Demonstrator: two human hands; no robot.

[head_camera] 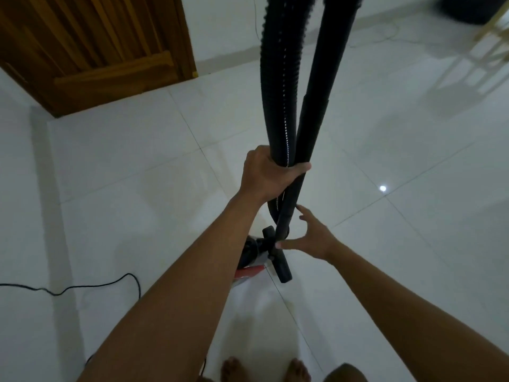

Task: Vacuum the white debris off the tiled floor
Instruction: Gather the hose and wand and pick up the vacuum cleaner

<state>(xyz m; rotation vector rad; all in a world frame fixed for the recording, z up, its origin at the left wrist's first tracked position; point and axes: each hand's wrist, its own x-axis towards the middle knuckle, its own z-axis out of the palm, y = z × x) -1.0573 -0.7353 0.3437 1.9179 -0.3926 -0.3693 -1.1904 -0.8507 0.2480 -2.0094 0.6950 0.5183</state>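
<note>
Left hand [267,175] around ribbed hose [278,92] and wand [321,78]

I am seeing a black hose [278,92], ribbed along its length and flecked with tiny glints, beside a smooth black wand [322,78]. The tiled floor [137,161] is showing glossy white, crossed by thin grey grout lines. Far left, the door [96,45] is showing warm brown with vertical grain stripes. The vacuum body [249,268], mostly hidden, is looking perhaps red and grey. The near-left cable [82,285] is showing black, and the far-right chair [494,31] pale cream.
</note>
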